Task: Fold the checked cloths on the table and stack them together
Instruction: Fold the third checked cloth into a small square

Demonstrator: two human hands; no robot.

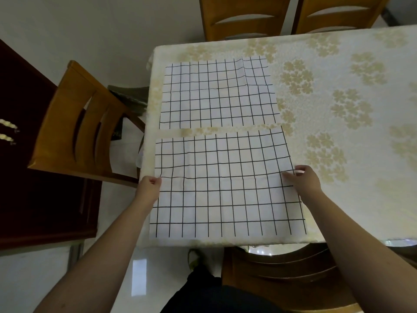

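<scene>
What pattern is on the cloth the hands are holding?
White with a grid of thin black lines, on the near cloth, clearest in the head view.

White ground crossed by a black grid is shown on the near cloth [225, 188] between the fingers and on the far cloth [216, 93] beyond them, over a cream tablecloth [338, 86] patterned with pale gold flowers.

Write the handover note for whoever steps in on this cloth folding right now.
Left hand pinches the near cloth at its left edge; right hand pinches its right edge, both about midway along.
The near cloth lies flat and unfolded. The far cloth lies flat beyond it, apart, untouched, on the table.
Done: nothing folded yet.
Left: fold both, then stack them.
</scene>
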